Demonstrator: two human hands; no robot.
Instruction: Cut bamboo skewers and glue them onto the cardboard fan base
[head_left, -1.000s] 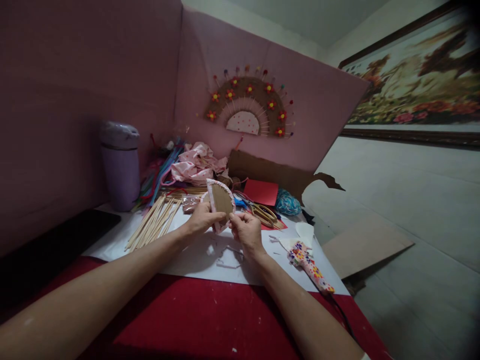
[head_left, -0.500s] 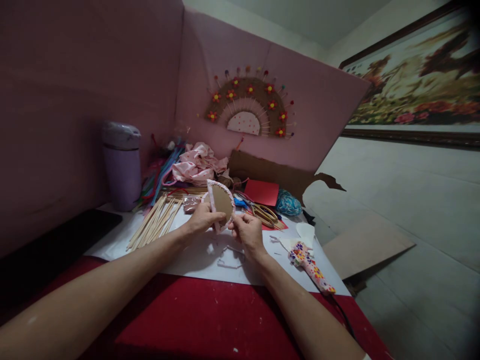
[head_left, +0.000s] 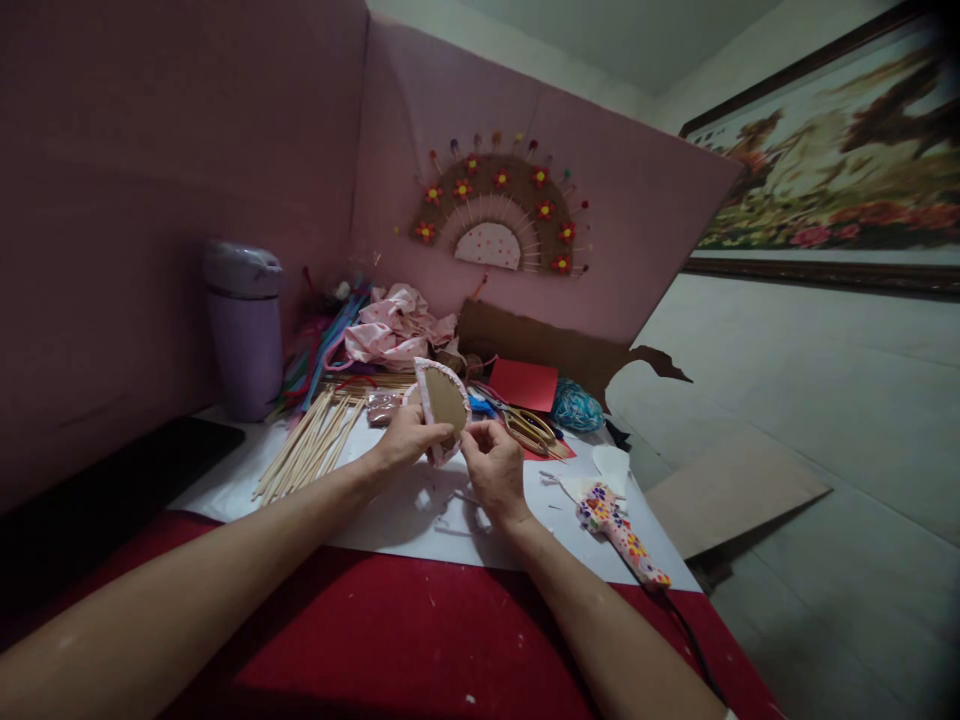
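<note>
Now the left hand (head_left: 405,440) clamps the half-round card (head_left: 444,398) upright above the worktop's (head_left: 390,620) middle, and the right hand (head_left: 491,465) fingers pinch its lower edge. Lidded purple tumbler (head_left: 244,335) at the far left corner, contents hidden.

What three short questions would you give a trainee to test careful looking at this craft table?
1. True or false: the left hand holds the half-round cardboard piece upright above the white paper.
2. Which things lie just to the left of the left hand? A. scissors B. wooden sticks C. blue yarn
3. On which side of the right hand does the flower-patterned glue gun lie?

Key: 1. True. 2. B. 3. On its right, on the white paper's edge.
</note>
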